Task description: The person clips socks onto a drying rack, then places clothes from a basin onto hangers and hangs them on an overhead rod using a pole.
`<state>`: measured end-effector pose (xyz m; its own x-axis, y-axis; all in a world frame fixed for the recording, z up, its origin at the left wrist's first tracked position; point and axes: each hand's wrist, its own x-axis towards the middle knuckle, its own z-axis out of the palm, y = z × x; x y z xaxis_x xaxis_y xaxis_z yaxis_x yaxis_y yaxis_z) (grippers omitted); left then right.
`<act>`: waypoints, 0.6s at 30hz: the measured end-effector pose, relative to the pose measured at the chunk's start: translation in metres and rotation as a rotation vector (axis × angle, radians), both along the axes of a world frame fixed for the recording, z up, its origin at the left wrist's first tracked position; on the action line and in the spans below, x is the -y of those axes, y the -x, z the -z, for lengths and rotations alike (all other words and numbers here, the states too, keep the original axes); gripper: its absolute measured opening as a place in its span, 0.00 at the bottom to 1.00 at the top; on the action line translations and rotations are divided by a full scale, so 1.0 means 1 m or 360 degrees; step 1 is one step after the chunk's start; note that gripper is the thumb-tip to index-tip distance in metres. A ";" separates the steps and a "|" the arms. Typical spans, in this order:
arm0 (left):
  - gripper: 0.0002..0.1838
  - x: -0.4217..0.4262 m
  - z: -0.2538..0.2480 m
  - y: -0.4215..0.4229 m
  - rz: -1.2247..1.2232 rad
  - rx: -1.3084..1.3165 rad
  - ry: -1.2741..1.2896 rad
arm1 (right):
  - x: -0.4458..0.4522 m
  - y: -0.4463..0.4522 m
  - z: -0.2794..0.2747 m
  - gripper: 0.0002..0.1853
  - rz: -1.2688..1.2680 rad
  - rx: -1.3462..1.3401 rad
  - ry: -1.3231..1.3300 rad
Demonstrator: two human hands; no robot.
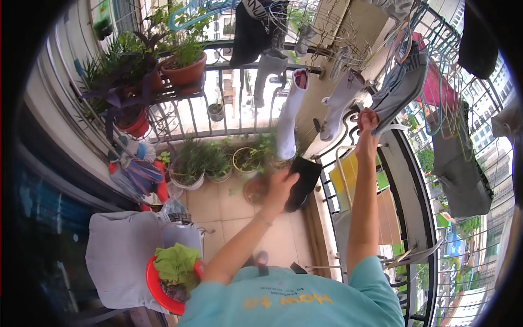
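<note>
My left hand (280,188) is closed around a dark, folded black cloth (304,184), held at waist height above the balcony floor; what kind of garment it is I cannot tell. My right hand (368,121) reaches up, its fingers pinched at the lower corner of a hanging grey garment (403,87) with a lettered waistband. Whether a clip or only fabric lies between those fingers is too small to make out. White socks (290,122) hang to the left of my right hand, and another pale sock (339,109) is close beside it.
Blue hangers (436,92) and a dark grey garment (463,163) hang on the right by the railing (406,229). Potted plants (188,169) line the far floor edge. At lower left, a red basin (155,280) with green cloth (177,261) stands beside a grey-covered surface (117,250).
</note>
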<state>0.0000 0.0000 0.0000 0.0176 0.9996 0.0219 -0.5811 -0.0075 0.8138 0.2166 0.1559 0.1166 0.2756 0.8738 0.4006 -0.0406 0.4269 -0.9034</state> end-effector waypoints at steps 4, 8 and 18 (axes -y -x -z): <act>0.10 -0.078 -0.016 -0.045 -0.0173 -0.0286 -0.0120 | -0.097 -0.062 -0.012 0.22 0.0044 0.0077 0.0301; 0.11 -0.166 -0.022 -0.034 -0.0415 -0.0541 -0.0331 | -0.165 -0.071 -0.017 0.23 -0.0190 0.0117 0.0435; 0.14 -0.234 -0.006 0.014 -0.0764 -0.0903 -0.0241 | -0.383 -0.099 -0.048 0.24 -0.1431 0.0018 -0.0018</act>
<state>-0.0136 0.2344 0.0059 -0.3692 0.8872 0.2768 0.0218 -0.2895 0.9569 0.3159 0.5386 0.1649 -0.5146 0.7537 0.4089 -0.3548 0.2470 -0.9017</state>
